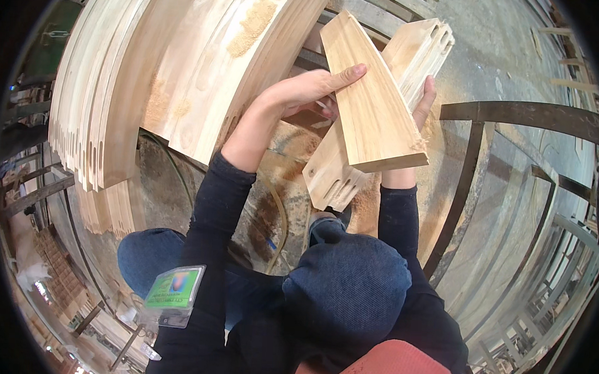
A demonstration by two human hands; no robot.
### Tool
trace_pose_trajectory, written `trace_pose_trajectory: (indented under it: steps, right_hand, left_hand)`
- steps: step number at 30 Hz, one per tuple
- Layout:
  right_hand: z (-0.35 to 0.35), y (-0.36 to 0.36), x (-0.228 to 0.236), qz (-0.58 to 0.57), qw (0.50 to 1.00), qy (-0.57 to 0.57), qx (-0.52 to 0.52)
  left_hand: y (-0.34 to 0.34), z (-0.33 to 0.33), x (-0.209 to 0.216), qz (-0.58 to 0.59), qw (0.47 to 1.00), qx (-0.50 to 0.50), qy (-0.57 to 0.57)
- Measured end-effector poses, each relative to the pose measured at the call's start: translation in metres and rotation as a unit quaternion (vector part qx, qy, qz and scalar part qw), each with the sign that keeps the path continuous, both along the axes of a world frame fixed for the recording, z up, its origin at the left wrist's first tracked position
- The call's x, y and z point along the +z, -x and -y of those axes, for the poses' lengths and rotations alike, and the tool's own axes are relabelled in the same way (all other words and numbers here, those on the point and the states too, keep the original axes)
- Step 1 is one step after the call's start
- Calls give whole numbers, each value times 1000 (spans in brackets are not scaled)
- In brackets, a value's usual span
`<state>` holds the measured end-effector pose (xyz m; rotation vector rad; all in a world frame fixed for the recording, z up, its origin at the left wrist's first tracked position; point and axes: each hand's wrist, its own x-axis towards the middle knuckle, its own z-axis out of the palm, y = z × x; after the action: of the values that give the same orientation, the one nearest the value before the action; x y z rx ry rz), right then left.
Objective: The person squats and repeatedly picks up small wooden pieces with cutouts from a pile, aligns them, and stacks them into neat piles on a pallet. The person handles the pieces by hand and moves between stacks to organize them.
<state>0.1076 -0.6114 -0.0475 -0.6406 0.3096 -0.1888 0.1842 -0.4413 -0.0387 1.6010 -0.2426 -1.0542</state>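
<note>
Between my two hands a short pale wooden board [375, 100] is held at a slant, with splintered fibres at its near right corner. My left hand [316, 89] grips its left edge, the thumb lying on the upper face and the fingers curled beneath. At the opposite edge my right hand [424, 102] holds the board, its fingers showing past the side; the palm is hidden underneath. Below the board, crossing it, lie slotted wooden pieces [332, 168], whose far ends show several oblong slots.
Large stacks of slotted boards [111, 101] stand at the left, with sawdust [254, 24] on top. A dark metal frame [468, 166] curves along the right. A thin hose [283, 219] runs over the dusty floor near my knees.
</note>
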Motion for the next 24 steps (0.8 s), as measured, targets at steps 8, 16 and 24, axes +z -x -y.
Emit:
trace_pose_trajectory:
  steps: [8, 16, 24]
  right_hand:
    - [-19, -18, -61, -88, 946, 309, -47]
    - [-25, 2, -91, -79, 938, 337, -23]
    - [-26, 12, -85, -35, 972, 231, -14]
  left_hand:
    - [28, -22, -7, 182, 972, 81, -126]
    - [40, -39, -40, 303, 923, 87, -218]
    - [34, -36, -32, 290, 933, 52, -206]
